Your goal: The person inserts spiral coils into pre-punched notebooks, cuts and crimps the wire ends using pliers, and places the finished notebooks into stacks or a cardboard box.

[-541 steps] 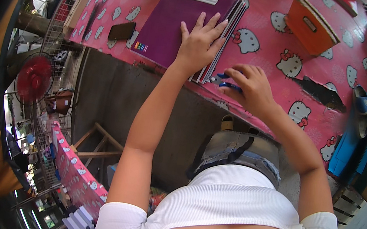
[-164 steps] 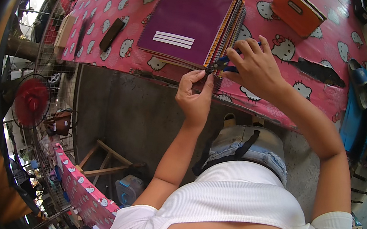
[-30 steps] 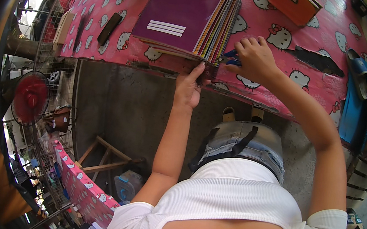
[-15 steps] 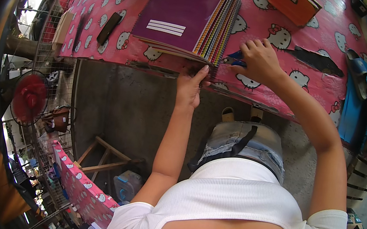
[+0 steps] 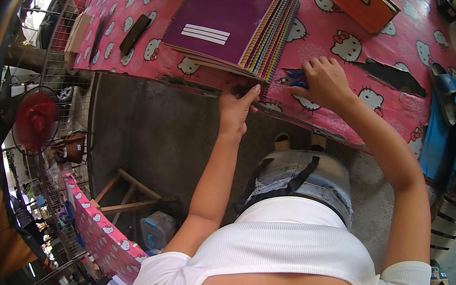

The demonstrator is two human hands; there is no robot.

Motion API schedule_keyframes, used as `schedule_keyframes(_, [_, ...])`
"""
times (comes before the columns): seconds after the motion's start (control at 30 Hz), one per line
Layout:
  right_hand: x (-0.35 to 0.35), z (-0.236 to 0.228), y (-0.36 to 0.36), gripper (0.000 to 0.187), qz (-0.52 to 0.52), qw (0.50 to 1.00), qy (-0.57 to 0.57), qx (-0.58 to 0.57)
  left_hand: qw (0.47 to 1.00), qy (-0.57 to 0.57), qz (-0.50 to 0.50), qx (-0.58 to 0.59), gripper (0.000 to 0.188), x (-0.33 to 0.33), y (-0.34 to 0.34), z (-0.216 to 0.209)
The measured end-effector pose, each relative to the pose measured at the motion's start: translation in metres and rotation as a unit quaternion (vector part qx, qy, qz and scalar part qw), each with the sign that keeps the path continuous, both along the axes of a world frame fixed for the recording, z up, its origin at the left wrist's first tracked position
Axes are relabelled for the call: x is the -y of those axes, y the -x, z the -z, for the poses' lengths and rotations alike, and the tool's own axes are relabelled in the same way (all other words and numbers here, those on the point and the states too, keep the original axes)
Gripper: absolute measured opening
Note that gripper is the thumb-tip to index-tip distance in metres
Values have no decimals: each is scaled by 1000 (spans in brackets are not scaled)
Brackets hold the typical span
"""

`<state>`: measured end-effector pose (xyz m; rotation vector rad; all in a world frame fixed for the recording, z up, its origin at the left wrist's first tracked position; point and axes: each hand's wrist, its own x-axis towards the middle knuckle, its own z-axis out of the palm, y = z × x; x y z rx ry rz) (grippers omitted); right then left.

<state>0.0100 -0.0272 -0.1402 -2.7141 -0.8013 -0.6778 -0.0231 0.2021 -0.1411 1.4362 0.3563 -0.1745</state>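
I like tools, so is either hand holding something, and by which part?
The right hand holds a blue-handled tool by its handles. The left hand is at the notebooks; its hold is unclear.

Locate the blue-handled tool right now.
Head view, upper half, right of centre: the blue-handled tool is in the right hand, over the pink table cover, just right of the purple-topped notebook stack.

Beyond the right hand (image 5: pixel 325 81) stands an orange case (image 5: pixel 363 9); farther right, a slipper (image 5: pixel 445 94). Well left of the left hand (image 5: pixel 236 108), a phone (image 5: pixel 134 35) and a red fan (image 5: pixel 37 120).
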Motion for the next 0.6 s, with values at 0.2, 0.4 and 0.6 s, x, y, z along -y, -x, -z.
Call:
schedule_keyframes(0.2, [-19, -4, -1, 59, 41, 981, 16, -190, 998, -56, 22, 14, 28, 10, -1, -10])
schedule_keyframes(0.4, [-24, -26, 1, 63, 30, 965, 17, -261, 997, -71, 13, 28, 27, 7, 0, -5])
schedule_keyframes(0.6, [-16, -21, 2, 60, 73, 951, 54, -294, 996, -89, -14, 27, 27, 2, 3, 6])
